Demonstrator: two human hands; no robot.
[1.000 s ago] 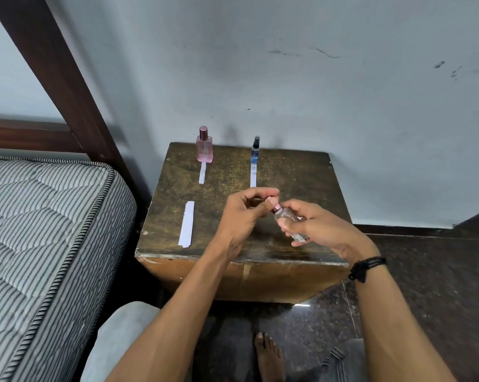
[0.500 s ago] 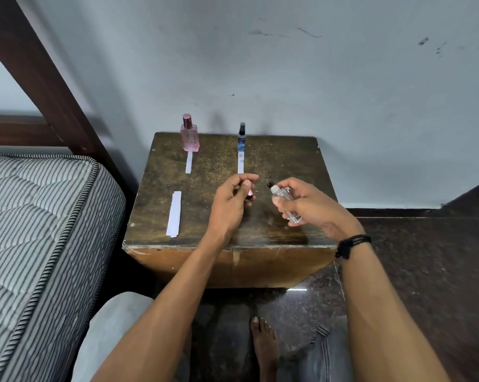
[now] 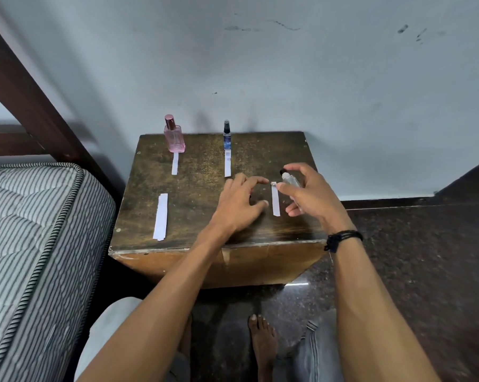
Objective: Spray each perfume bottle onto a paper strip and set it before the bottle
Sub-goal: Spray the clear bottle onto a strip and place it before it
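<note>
My right hand (image 3: 310, 197) grips a small clear perfume bottle (image 3: 290, 180) above the right side of the wooden table (image 3: 199, 205), its index finger curled over the dark nozzle. A white paper strip (image 3: 275, 201) lies flat on the table just left of the bottle. My left hand (image 3: 241, 205) hovers palm down beside that strip with fingers loosely spread; whether it still holds the cap is hidden. At the back stand a pink bottle (image 3: 174, 136) and a slim blue bottle (image 3: 227, 135), each with a strip in front, the pink bottle's strip (image 3: 175, 163) and the blue bottle's strip (image 3: 227, 166).
A small stack of spare paper strips (image 3: 161, 216) lies at the table's front left. A striped mattress (image 3: 34, 244) and a dark wooden bed frame (image 3: 26, 92) border the left. The wall stands right behind the table. My bare feet (image 3: 261, 343) rest on the dark floor below.
My left hand pulled the pink cap off the clear bottle, then spread out over the table. My right hand carried the bottle rightward, and a strip between the hands came into view.
</note>
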